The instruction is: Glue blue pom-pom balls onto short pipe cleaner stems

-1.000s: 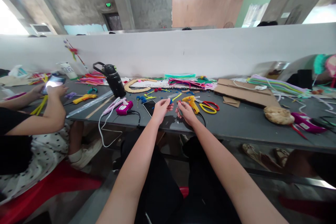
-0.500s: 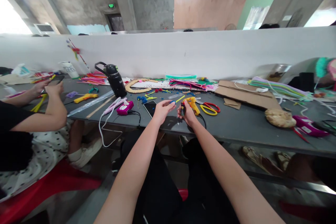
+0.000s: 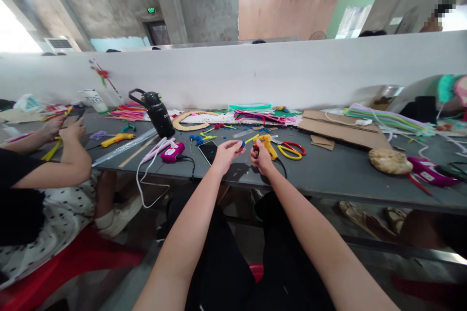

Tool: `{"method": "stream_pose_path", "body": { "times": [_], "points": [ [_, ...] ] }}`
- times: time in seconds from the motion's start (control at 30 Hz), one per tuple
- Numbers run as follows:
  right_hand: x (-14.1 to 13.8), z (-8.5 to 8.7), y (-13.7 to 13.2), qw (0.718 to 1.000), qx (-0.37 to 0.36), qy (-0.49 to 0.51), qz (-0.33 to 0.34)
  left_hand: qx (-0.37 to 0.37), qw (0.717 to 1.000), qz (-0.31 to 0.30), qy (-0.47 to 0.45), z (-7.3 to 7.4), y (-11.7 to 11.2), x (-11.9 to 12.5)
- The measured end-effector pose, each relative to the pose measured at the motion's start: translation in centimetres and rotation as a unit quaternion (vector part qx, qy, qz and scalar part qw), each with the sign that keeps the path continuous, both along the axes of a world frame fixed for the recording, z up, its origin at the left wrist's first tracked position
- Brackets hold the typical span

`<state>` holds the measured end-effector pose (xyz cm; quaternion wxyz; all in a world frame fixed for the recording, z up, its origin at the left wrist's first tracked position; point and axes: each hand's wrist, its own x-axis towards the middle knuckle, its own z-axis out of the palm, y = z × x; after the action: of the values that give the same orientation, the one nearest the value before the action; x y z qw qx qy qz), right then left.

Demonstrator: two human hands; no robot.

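Pinched between the fingertips of my left hand (image 3: 226,154) is a small blue fuzzy piece (image 3: 243,144). From it a yellow-green pipe cleaner (image 3: 251,139) sticks out to the right. My right hand (image 3: 261,158) is closed around a yellow glue gun (image 3: 269,146), whose black cord drops over the table's front edge. The gun's front end is close to the pipe cleaner; whether they touch I cannot tell. Just right of the gun lie scissors (image 3: 290,150) with yellow and red handles. A phone (image 3: 207,152) lies partly behind my left hand.
Left of the phone are a purple power block (image 3: 172,151) with cords and a black bottle (image 3: 157,114). Pipe cleaners (image 3: 251,115) and a cardboard ring (image 3: 178,121) lie along the back. Cardboard sheets (image 3: 343,129) lie to the right. A person (image 3: 69,155) sits at the left.
My right hand has turned slightly, and the dark part seen at its fingers now shows less. The hands remain close together, with the blue piece still in my left fingers. The view has shifted slightly.
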<state>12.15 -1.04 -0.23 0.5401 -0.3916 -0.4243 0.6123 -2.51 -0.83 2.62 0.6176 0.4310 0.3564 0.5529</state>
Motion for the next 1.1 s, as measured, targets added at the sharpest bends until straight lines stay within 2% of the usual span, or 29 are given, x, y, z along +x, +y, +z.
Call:
{"method": "stream_pose_path", "body": {
  "times": [0.17, 0.4, 0.63, 1.1],
  "points": [
    [-0.1, -0.4, 0.1, 1.0, 0.009, -0.022, -0.01, 0.014, 0.998, -0.009, 0.067, 0.0, -0.1, 0.2],
    [-0.1, -1.5, 0.4, 0.998, 0.054, -0.032, -0.027, 0.02, 0.994, -0.004, 0.106, 0.1, -0.2, 0.5],
    [0.0, -1.6, 0.4, 0.996, 0.073, -0.047, -0.035, 0.026, 0.994, 0.001, 0.109, 0.2, -0.4, 0.5],
    [-0.2, -1.2, 0.3, 0.997, 0.051, -0.055, -0.019, 0.039, 0.993, -0.002, 0.112, -0.1, -0.1, 0.5]
  ]
}}
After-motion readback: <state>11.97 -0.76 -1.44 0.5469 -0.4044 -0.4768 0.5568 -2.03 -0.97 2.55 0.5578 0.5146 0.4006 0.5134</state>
